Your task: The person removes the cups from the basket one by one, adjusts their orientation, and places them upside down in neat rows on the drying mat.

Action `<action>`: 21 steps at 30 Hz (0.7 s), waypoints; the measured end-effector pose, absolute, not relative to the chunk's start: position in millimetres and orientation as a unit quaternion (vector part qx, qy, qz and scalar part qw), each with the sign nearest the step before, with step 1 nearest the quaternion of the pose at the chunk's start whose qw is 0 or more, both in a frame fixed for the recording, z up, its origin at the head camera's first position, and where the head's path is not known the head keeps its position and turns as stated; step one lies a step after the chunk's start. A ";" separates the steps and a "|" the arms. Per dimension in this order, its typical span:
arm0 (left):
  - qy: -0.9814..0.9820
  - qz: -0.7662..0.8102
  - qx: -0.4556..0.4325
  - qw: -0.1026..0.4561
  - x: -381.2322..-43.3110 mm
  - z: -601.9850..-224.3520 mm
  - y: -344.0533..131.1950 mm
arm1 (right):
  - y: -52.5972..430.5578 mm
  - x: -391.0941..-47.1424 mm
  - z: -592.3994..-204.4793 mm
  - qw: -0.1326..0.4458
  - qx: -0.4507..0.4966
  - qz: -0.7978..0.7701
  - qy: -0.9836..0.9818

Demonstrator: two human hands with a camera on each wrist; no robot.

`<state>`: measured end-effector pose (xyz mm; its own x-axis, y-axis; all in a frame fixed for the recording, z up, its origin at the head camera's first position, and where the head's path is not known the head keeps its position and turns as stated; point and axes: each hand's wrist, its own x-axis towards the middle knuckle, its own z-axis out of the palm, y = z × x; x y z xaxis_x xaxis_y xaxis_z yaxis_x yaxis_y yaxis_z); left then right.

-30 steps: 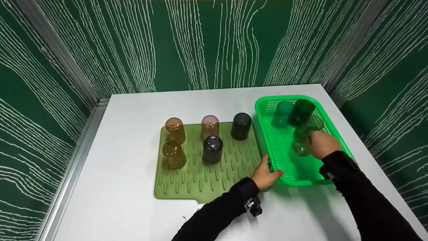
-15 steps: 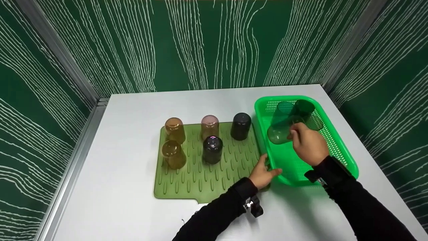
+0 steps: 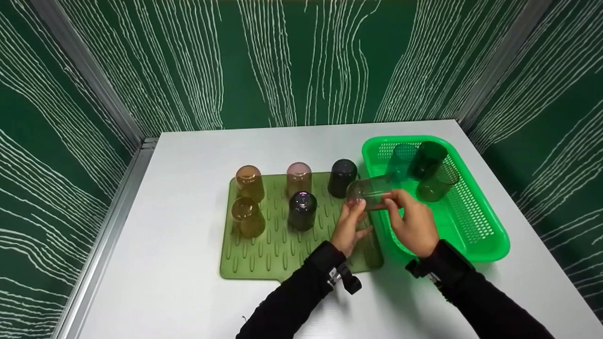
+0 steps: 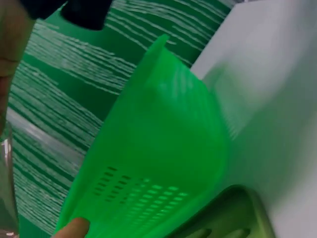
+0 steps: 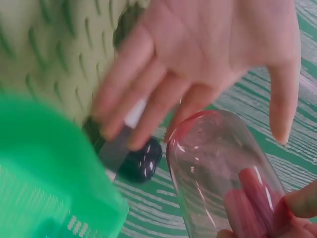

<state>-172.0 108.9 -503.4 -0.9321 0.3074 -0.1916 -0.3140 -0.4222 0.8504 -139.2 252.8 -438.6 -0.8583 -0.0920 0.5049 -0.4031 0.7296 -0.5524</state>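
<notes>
My right hand (image 3: 414, 226) pinches a clear, faintly pinkish drinking glass (image 3: 370, 188) near its mouth, some fingers reaching inside. The glass is tilted almost on its side above the gap between the green drying mat (image 3: 292, 268) and the green basket (image 3: 500, 245), base toward the left. Beside that base is my left hand (image 3: 348, 228); in the right wrist view its fingers (image 5: 158, 104) are spread and extended, with the thumb apart, close to the glass. Only a sliver of glass (image 4: 7, 183) shows in the left wrist view.
Upside down on the mat stand two amber glasses (image 3: 248, 219), a pink glass (image 3: 299, 179) and two dark glasses (image 3: 302, 212). In the basket's far part are a teal glass (image 3: 399, 162), a black glass (image 3: 427, 160) and an olive-green glass (image 3: 435, 186). Patterned green walls surround the white table (image 3: 165, 235).
My right hand has lifted the clear glass out of the basket and carried it left toward the mat. My left hand has let go of the basket's rim and risen to the glass's base.
</notes>
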 end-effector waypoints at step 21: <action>0.541 0.832 -0.015 0.123 -190.9 -504.2 64.7 | 218.1 -122.8 -481.3 0.159 0.146 0.399 -0.891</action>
